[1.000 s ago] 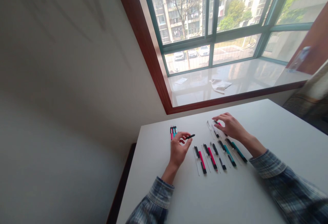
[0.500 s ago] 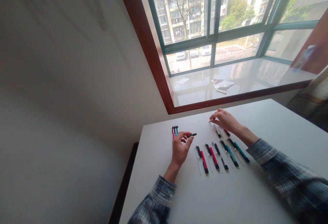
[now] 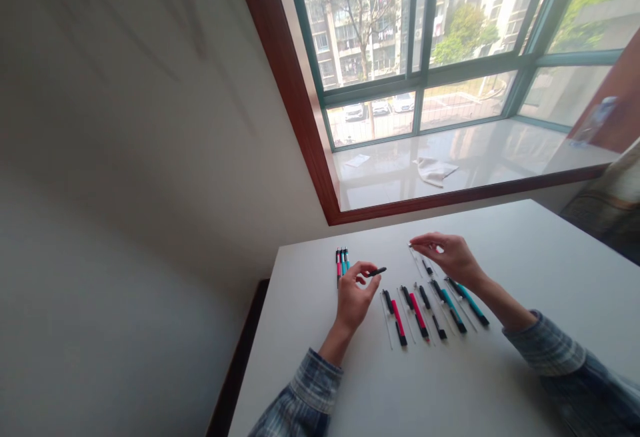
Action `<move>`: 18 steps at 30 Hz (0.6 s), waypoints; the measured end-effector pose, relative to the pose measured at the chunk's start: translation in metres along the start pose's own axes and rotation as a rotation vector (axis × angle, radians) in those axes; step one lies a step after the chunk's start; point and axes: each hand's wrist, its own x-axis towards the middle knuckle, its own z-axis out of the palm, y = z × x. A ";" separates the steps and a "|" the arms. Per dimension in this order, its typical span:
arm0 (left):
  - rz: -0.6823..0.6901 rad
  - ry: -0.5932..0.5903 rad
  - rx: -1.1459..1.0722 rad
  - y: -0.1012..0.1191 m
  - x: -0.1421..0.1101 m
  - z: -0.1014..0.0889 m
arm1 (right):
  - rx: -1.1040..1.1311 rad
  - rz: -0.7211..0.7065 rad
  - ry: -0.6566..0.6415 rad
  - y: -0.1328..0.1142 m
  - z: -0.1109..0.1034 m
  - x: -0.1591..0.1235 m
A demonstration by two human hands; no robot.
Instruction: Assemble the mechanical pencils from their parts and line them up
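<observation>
My left hand point(image 3: 356, 300) is closed in a pinch on a black pen grip point(image 3: 377, 271), held above the table. Farther back on the right, my right hand point(image 3: 449, 254) has its fingertips pressed together at the top of a thin clear refill point(image 3: 415, 258); a tiny dark piece shows at the fingertips, too small to name. Below that hand lies a short black pen part point(image 3: 427, 266). Nearer me, several sets of pen parts lie in a row: a red barrel point(image 3: 399, 322), another red barrel point(image 3: 419, 315), a teal barrel point(image 3: 453, 310), black grips and thin refills.
Several assembled pens point(image 3: 343, 260), red and teal, lie side by side behind my left hand. The white table point(image 3: 425, 390) meets a wall point(image 3: 150, 224) on the left. A window sill point(image 3: 480, 150) behind it bears a white cloth point(image 3: 434, 170).
My right hand has come slightly nearer to me, its fingers now drawn together and partly covering the parts beneath. My left hand keeps the black pen grip and has barely moved.
</observation>
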 end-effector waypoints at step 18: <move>0.025 -0.072 -0.034 0.004 -0.001 0.011 | 0.394 0.210 -0.140 -0.005 0.035 -0.035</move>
